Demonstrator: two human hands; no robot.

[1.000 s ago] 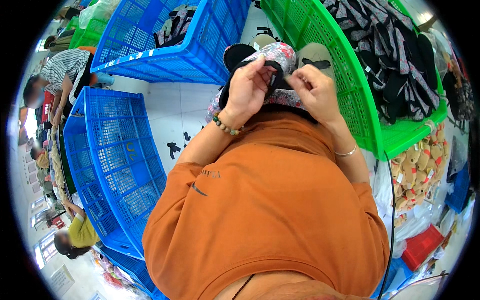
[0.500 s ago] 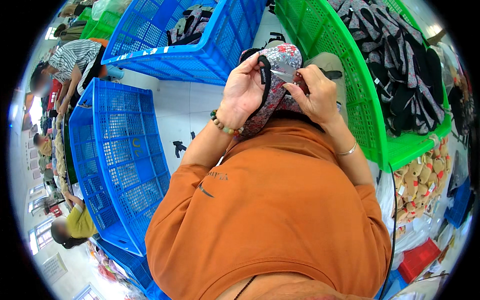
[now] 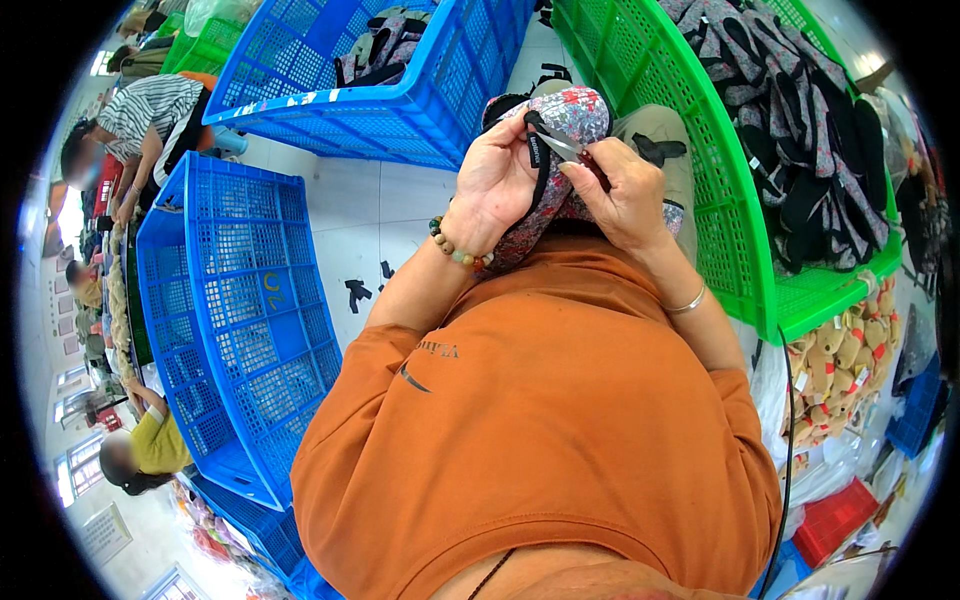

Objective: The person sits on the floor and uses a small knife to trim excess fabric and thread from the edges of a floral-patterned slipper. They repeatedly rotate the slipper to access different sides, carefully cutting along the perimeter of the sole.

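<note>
My left hand (image 3: 494, 184) is closed on a grey and red floral fabric piece (image 3: 582, 112) with black edging, pinching its black trim (image 3: 535, 145) between thumb and fingers. A small dark label is on that trim. The fabric lies over my lap and hangs against my left wrist. In my right hand (image 3: 626, 192) is a pair of small scissors (image 3: 560, 146) with silver blades and dark red handles. The blades point left and lie against the black trim beside my left fingertips. My right fingers partly hide the handles.
A green crate (image 3: 715, 215) heaped with similar floral and black pieces (image 3: 800, 130) stands at my right. Blue crates (image 3: 265, 300) stand at left and ahead (image 3: 400, 115), the far one holding some pieces. Black scraps (image 3: 357, 294) lie on the floor. Other people (image 3: 140, 120) work at far left.
Both hands have shifted slightly right with the fabric. The scissors' blades have moved lower and closer together, with my right fingers now more wrapped round the handles.
</note>
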